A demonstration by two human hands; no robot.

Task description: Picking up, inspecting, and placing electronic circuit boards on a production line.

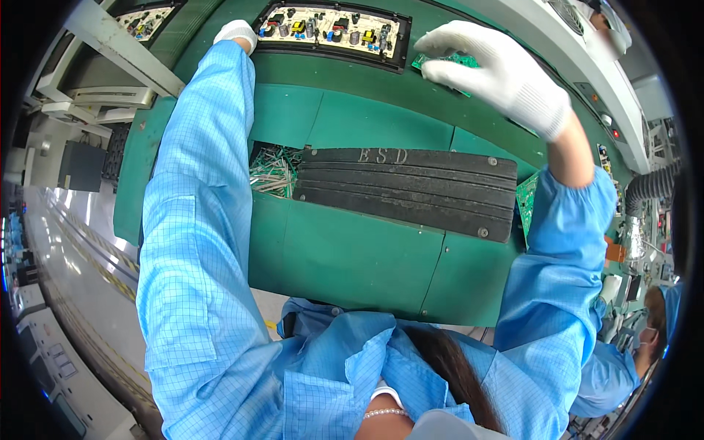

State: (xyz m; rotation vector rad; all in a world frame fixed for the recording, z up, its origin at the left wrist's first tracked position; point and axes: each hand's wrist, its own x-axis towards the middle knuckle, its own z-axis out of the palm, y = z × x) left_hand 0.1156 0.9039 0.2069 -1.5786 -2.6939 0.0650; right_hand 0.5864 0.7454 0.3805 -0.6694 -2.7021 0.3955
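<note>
My right hand (499,73), in a white glove, grips a small green circuit board (449,61) at the far right of the green bench. My left hand (236,32), also gloved, reaches far forward to the left end of a black tray (402,45) carrying a pale circuit board (334,29) full of components; whether it grips the tray is hidden by my blue sleeve. Both arms wear blue checked sleeves.
A black ribbed mat (411,189) lies on the green bench (352,257), with a heap of cut metal leads (273,170) at its left end. Another green board (526,199) lies under my right arm. A second tray (145,20) sits far left. Another person (645,337) works at lower right.
</note>
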